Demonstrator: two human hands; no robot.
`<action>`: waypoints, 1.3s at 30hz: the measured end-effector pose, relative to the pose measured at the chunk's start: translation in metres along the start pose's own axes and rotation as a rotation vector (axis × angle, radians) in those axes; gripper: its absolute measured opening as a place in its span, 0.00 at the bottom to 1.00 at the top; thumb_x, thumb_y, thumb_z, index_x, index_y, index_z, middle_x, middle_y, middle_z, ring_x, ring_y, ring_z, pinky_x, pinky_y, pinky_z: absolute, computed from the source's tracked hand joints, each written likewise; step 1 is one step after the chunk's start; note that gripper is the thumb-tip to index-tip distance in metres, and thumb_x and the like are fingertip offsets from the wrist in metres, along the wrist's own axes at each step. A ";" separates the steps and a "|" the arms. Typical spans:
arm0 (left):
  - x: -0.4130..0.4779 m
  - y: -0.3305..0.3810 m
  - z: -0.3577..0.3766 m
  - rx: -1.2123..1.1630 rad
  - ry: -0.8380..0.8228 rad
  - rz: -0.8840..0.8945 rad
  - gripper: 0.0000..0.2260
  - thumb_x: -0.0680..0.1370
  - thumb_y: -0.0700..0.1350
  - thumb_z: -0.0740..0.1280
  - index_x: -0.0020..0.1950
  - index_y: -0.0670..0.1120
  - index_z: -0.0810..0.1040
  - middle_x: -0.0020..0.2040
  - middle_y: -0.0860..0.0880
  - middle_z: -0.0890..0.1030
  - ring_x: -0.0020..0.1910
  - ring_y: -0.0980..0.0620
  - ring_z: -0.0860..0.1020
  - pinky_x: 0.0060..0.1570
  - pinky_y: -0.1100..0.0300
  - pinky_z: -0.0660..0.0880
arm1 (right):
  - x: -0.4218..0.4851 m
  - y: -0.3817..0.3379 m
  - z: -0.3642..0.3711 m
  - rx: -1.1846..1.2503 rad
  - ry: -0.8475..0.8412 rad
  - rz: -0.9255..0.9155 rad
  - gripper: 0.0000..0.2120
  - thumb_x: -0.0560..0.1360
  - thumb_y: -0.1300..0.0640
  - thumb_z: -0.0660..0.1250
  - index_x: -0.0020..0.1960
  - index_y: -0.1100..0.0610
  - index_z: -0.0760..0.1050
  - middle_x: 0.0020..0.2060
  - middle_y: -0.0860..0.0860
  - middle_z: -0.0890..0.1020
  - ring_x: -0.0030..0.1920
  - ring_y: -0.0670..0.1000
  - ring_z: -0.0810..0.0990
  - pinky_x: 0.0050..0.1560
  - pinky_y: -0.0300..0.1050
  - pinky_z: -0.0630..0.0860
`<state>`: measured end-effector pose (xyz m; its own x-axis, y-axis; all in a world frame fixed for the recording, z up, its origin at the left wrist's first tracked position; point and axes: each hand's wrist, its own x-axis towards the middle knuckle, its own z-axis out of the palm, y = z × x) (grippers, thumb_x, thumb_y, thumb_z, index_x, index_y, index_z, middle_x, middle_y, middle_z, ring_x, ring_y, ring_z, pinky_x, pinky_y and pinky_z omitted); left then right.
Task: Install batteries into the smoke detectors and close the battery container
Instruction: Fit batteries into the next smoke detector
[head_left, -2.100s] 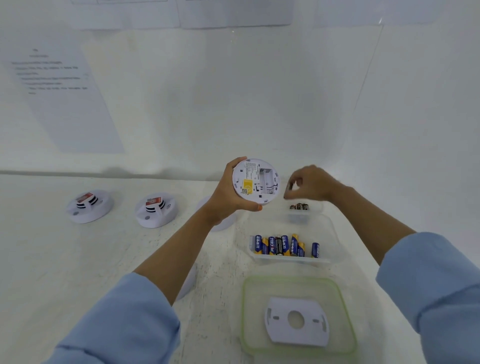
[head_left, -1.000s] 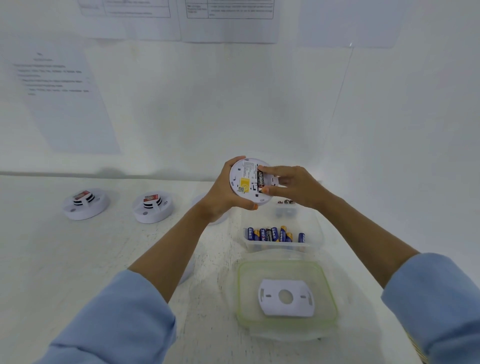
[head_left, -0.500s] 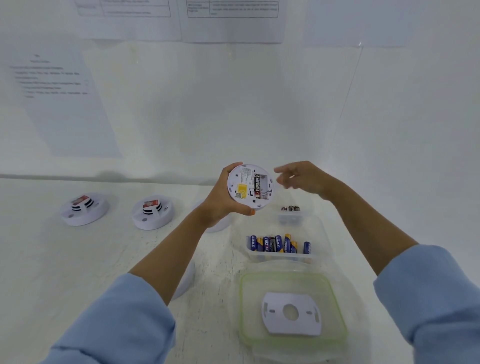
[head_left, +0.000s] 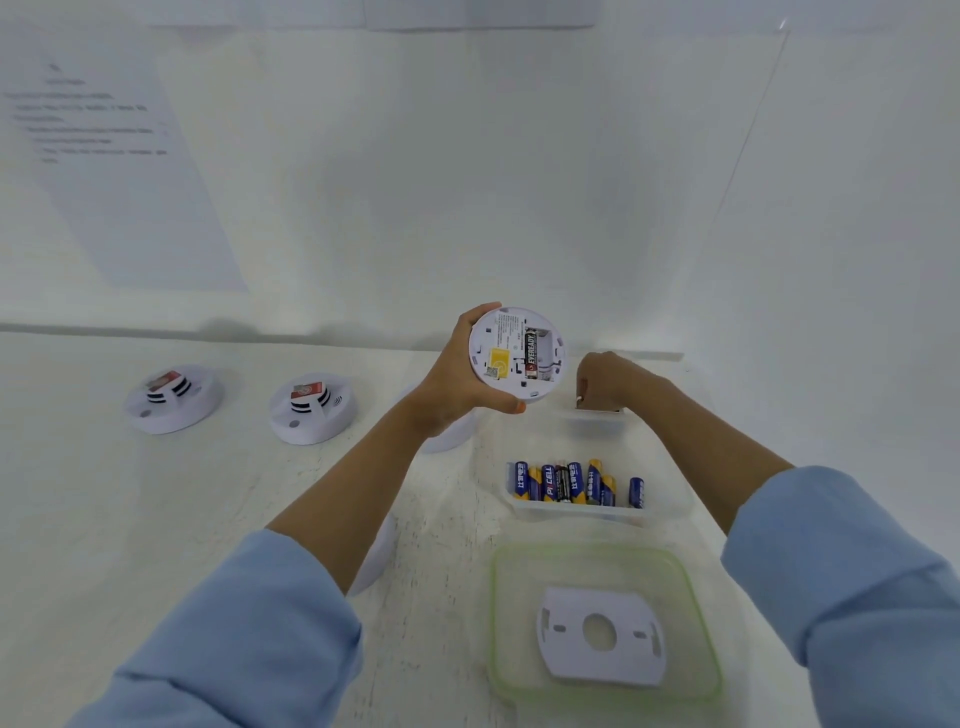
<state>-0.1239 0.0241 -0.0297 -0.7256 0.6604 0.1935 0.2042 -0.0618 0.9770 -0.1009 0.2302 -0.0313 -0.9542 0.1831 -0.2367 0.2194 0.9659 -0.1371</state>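
Right now the left hand (head_left: 457, 379) grips the smoke detector (head_left: 511, 353) by its rim, holding it up off the bench (head_left: 156, 519) with its back towards the person. One black battery (head_left: 531, 353) sits in the open bay, and the slot beside it looks empty. The right hand (head_left: 605, 379) is down in the small tub (head_left: 597, 426) behind the battery container (head_left: 670, 483), fingers curled, though I cannot tell whether they have anything pinched.

What worries me is the edge grip. A hard push on the next cell could twist the detector loose or pop the seated cell out. A cell put in the wrong way round would be easy to miss. The lid (head_left: 498, 623) lies nearest the person with a white mounting plate (head_left: 597, 639) on it. If that plate is left there, the container will not close properly.
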 end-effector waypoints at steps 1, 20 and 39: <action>0.000 0.000 0.000 -0.002 0.001 0.001 0.44 0.57 0.30 0.73 0.68 0.50 0.59 0.60 0.53 0.70 0.59 0.54 0.72 0.49 0.63 0.78 | 0.000 0.000 0.000 0.017 0.009 -0.023 0.08 0.72 0.60 0.68 0.49 0.63 0.78 0.50 0.57 0.81 0.46 0.55 0.78 0.49 0.46 0.77; -0.027 0.014 0.010 -0.071 -0.005 0.096 0.44 0.56 0.28 0.73 0.66 0.50 0.60 0.60 0.50 0.70 0.59 0.52 0.73 0.47 0.60 0.78 | -0.087 -0.044 -0.026 0.610 0.763 -0.395 0.12 0.69 0.61 0.73 0.50 0.62 0.77 0.46 0.50 0.75 0.38 0.40 0.71 0.39 0.24 0.66; -0.085 0.023 0.022 -0.070 0.019 0.084 0.49 0.54 0.30 0.75 0.70 0.46 0.58 0.61 0.48 0.70 0.57 0.54 0.73 0.45 0.63 0.78 | -0.147 -0.058 0.011 0.610 0.627 -0.427 0.15 0.77 0.63 0.62 0.63 0.64 0.74 0.63 0.58 0.76 0.61 0.55 0.76 0.57 0.25 0.70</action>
<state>-0.0433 -0.0171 -0.0259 -0.7202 0.6365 0.2761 0.2193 -0.1686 0.9610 0.0291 0.1449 0.0012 -0.8742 0.0738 0.4800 -0.2714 0.7454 -0.6089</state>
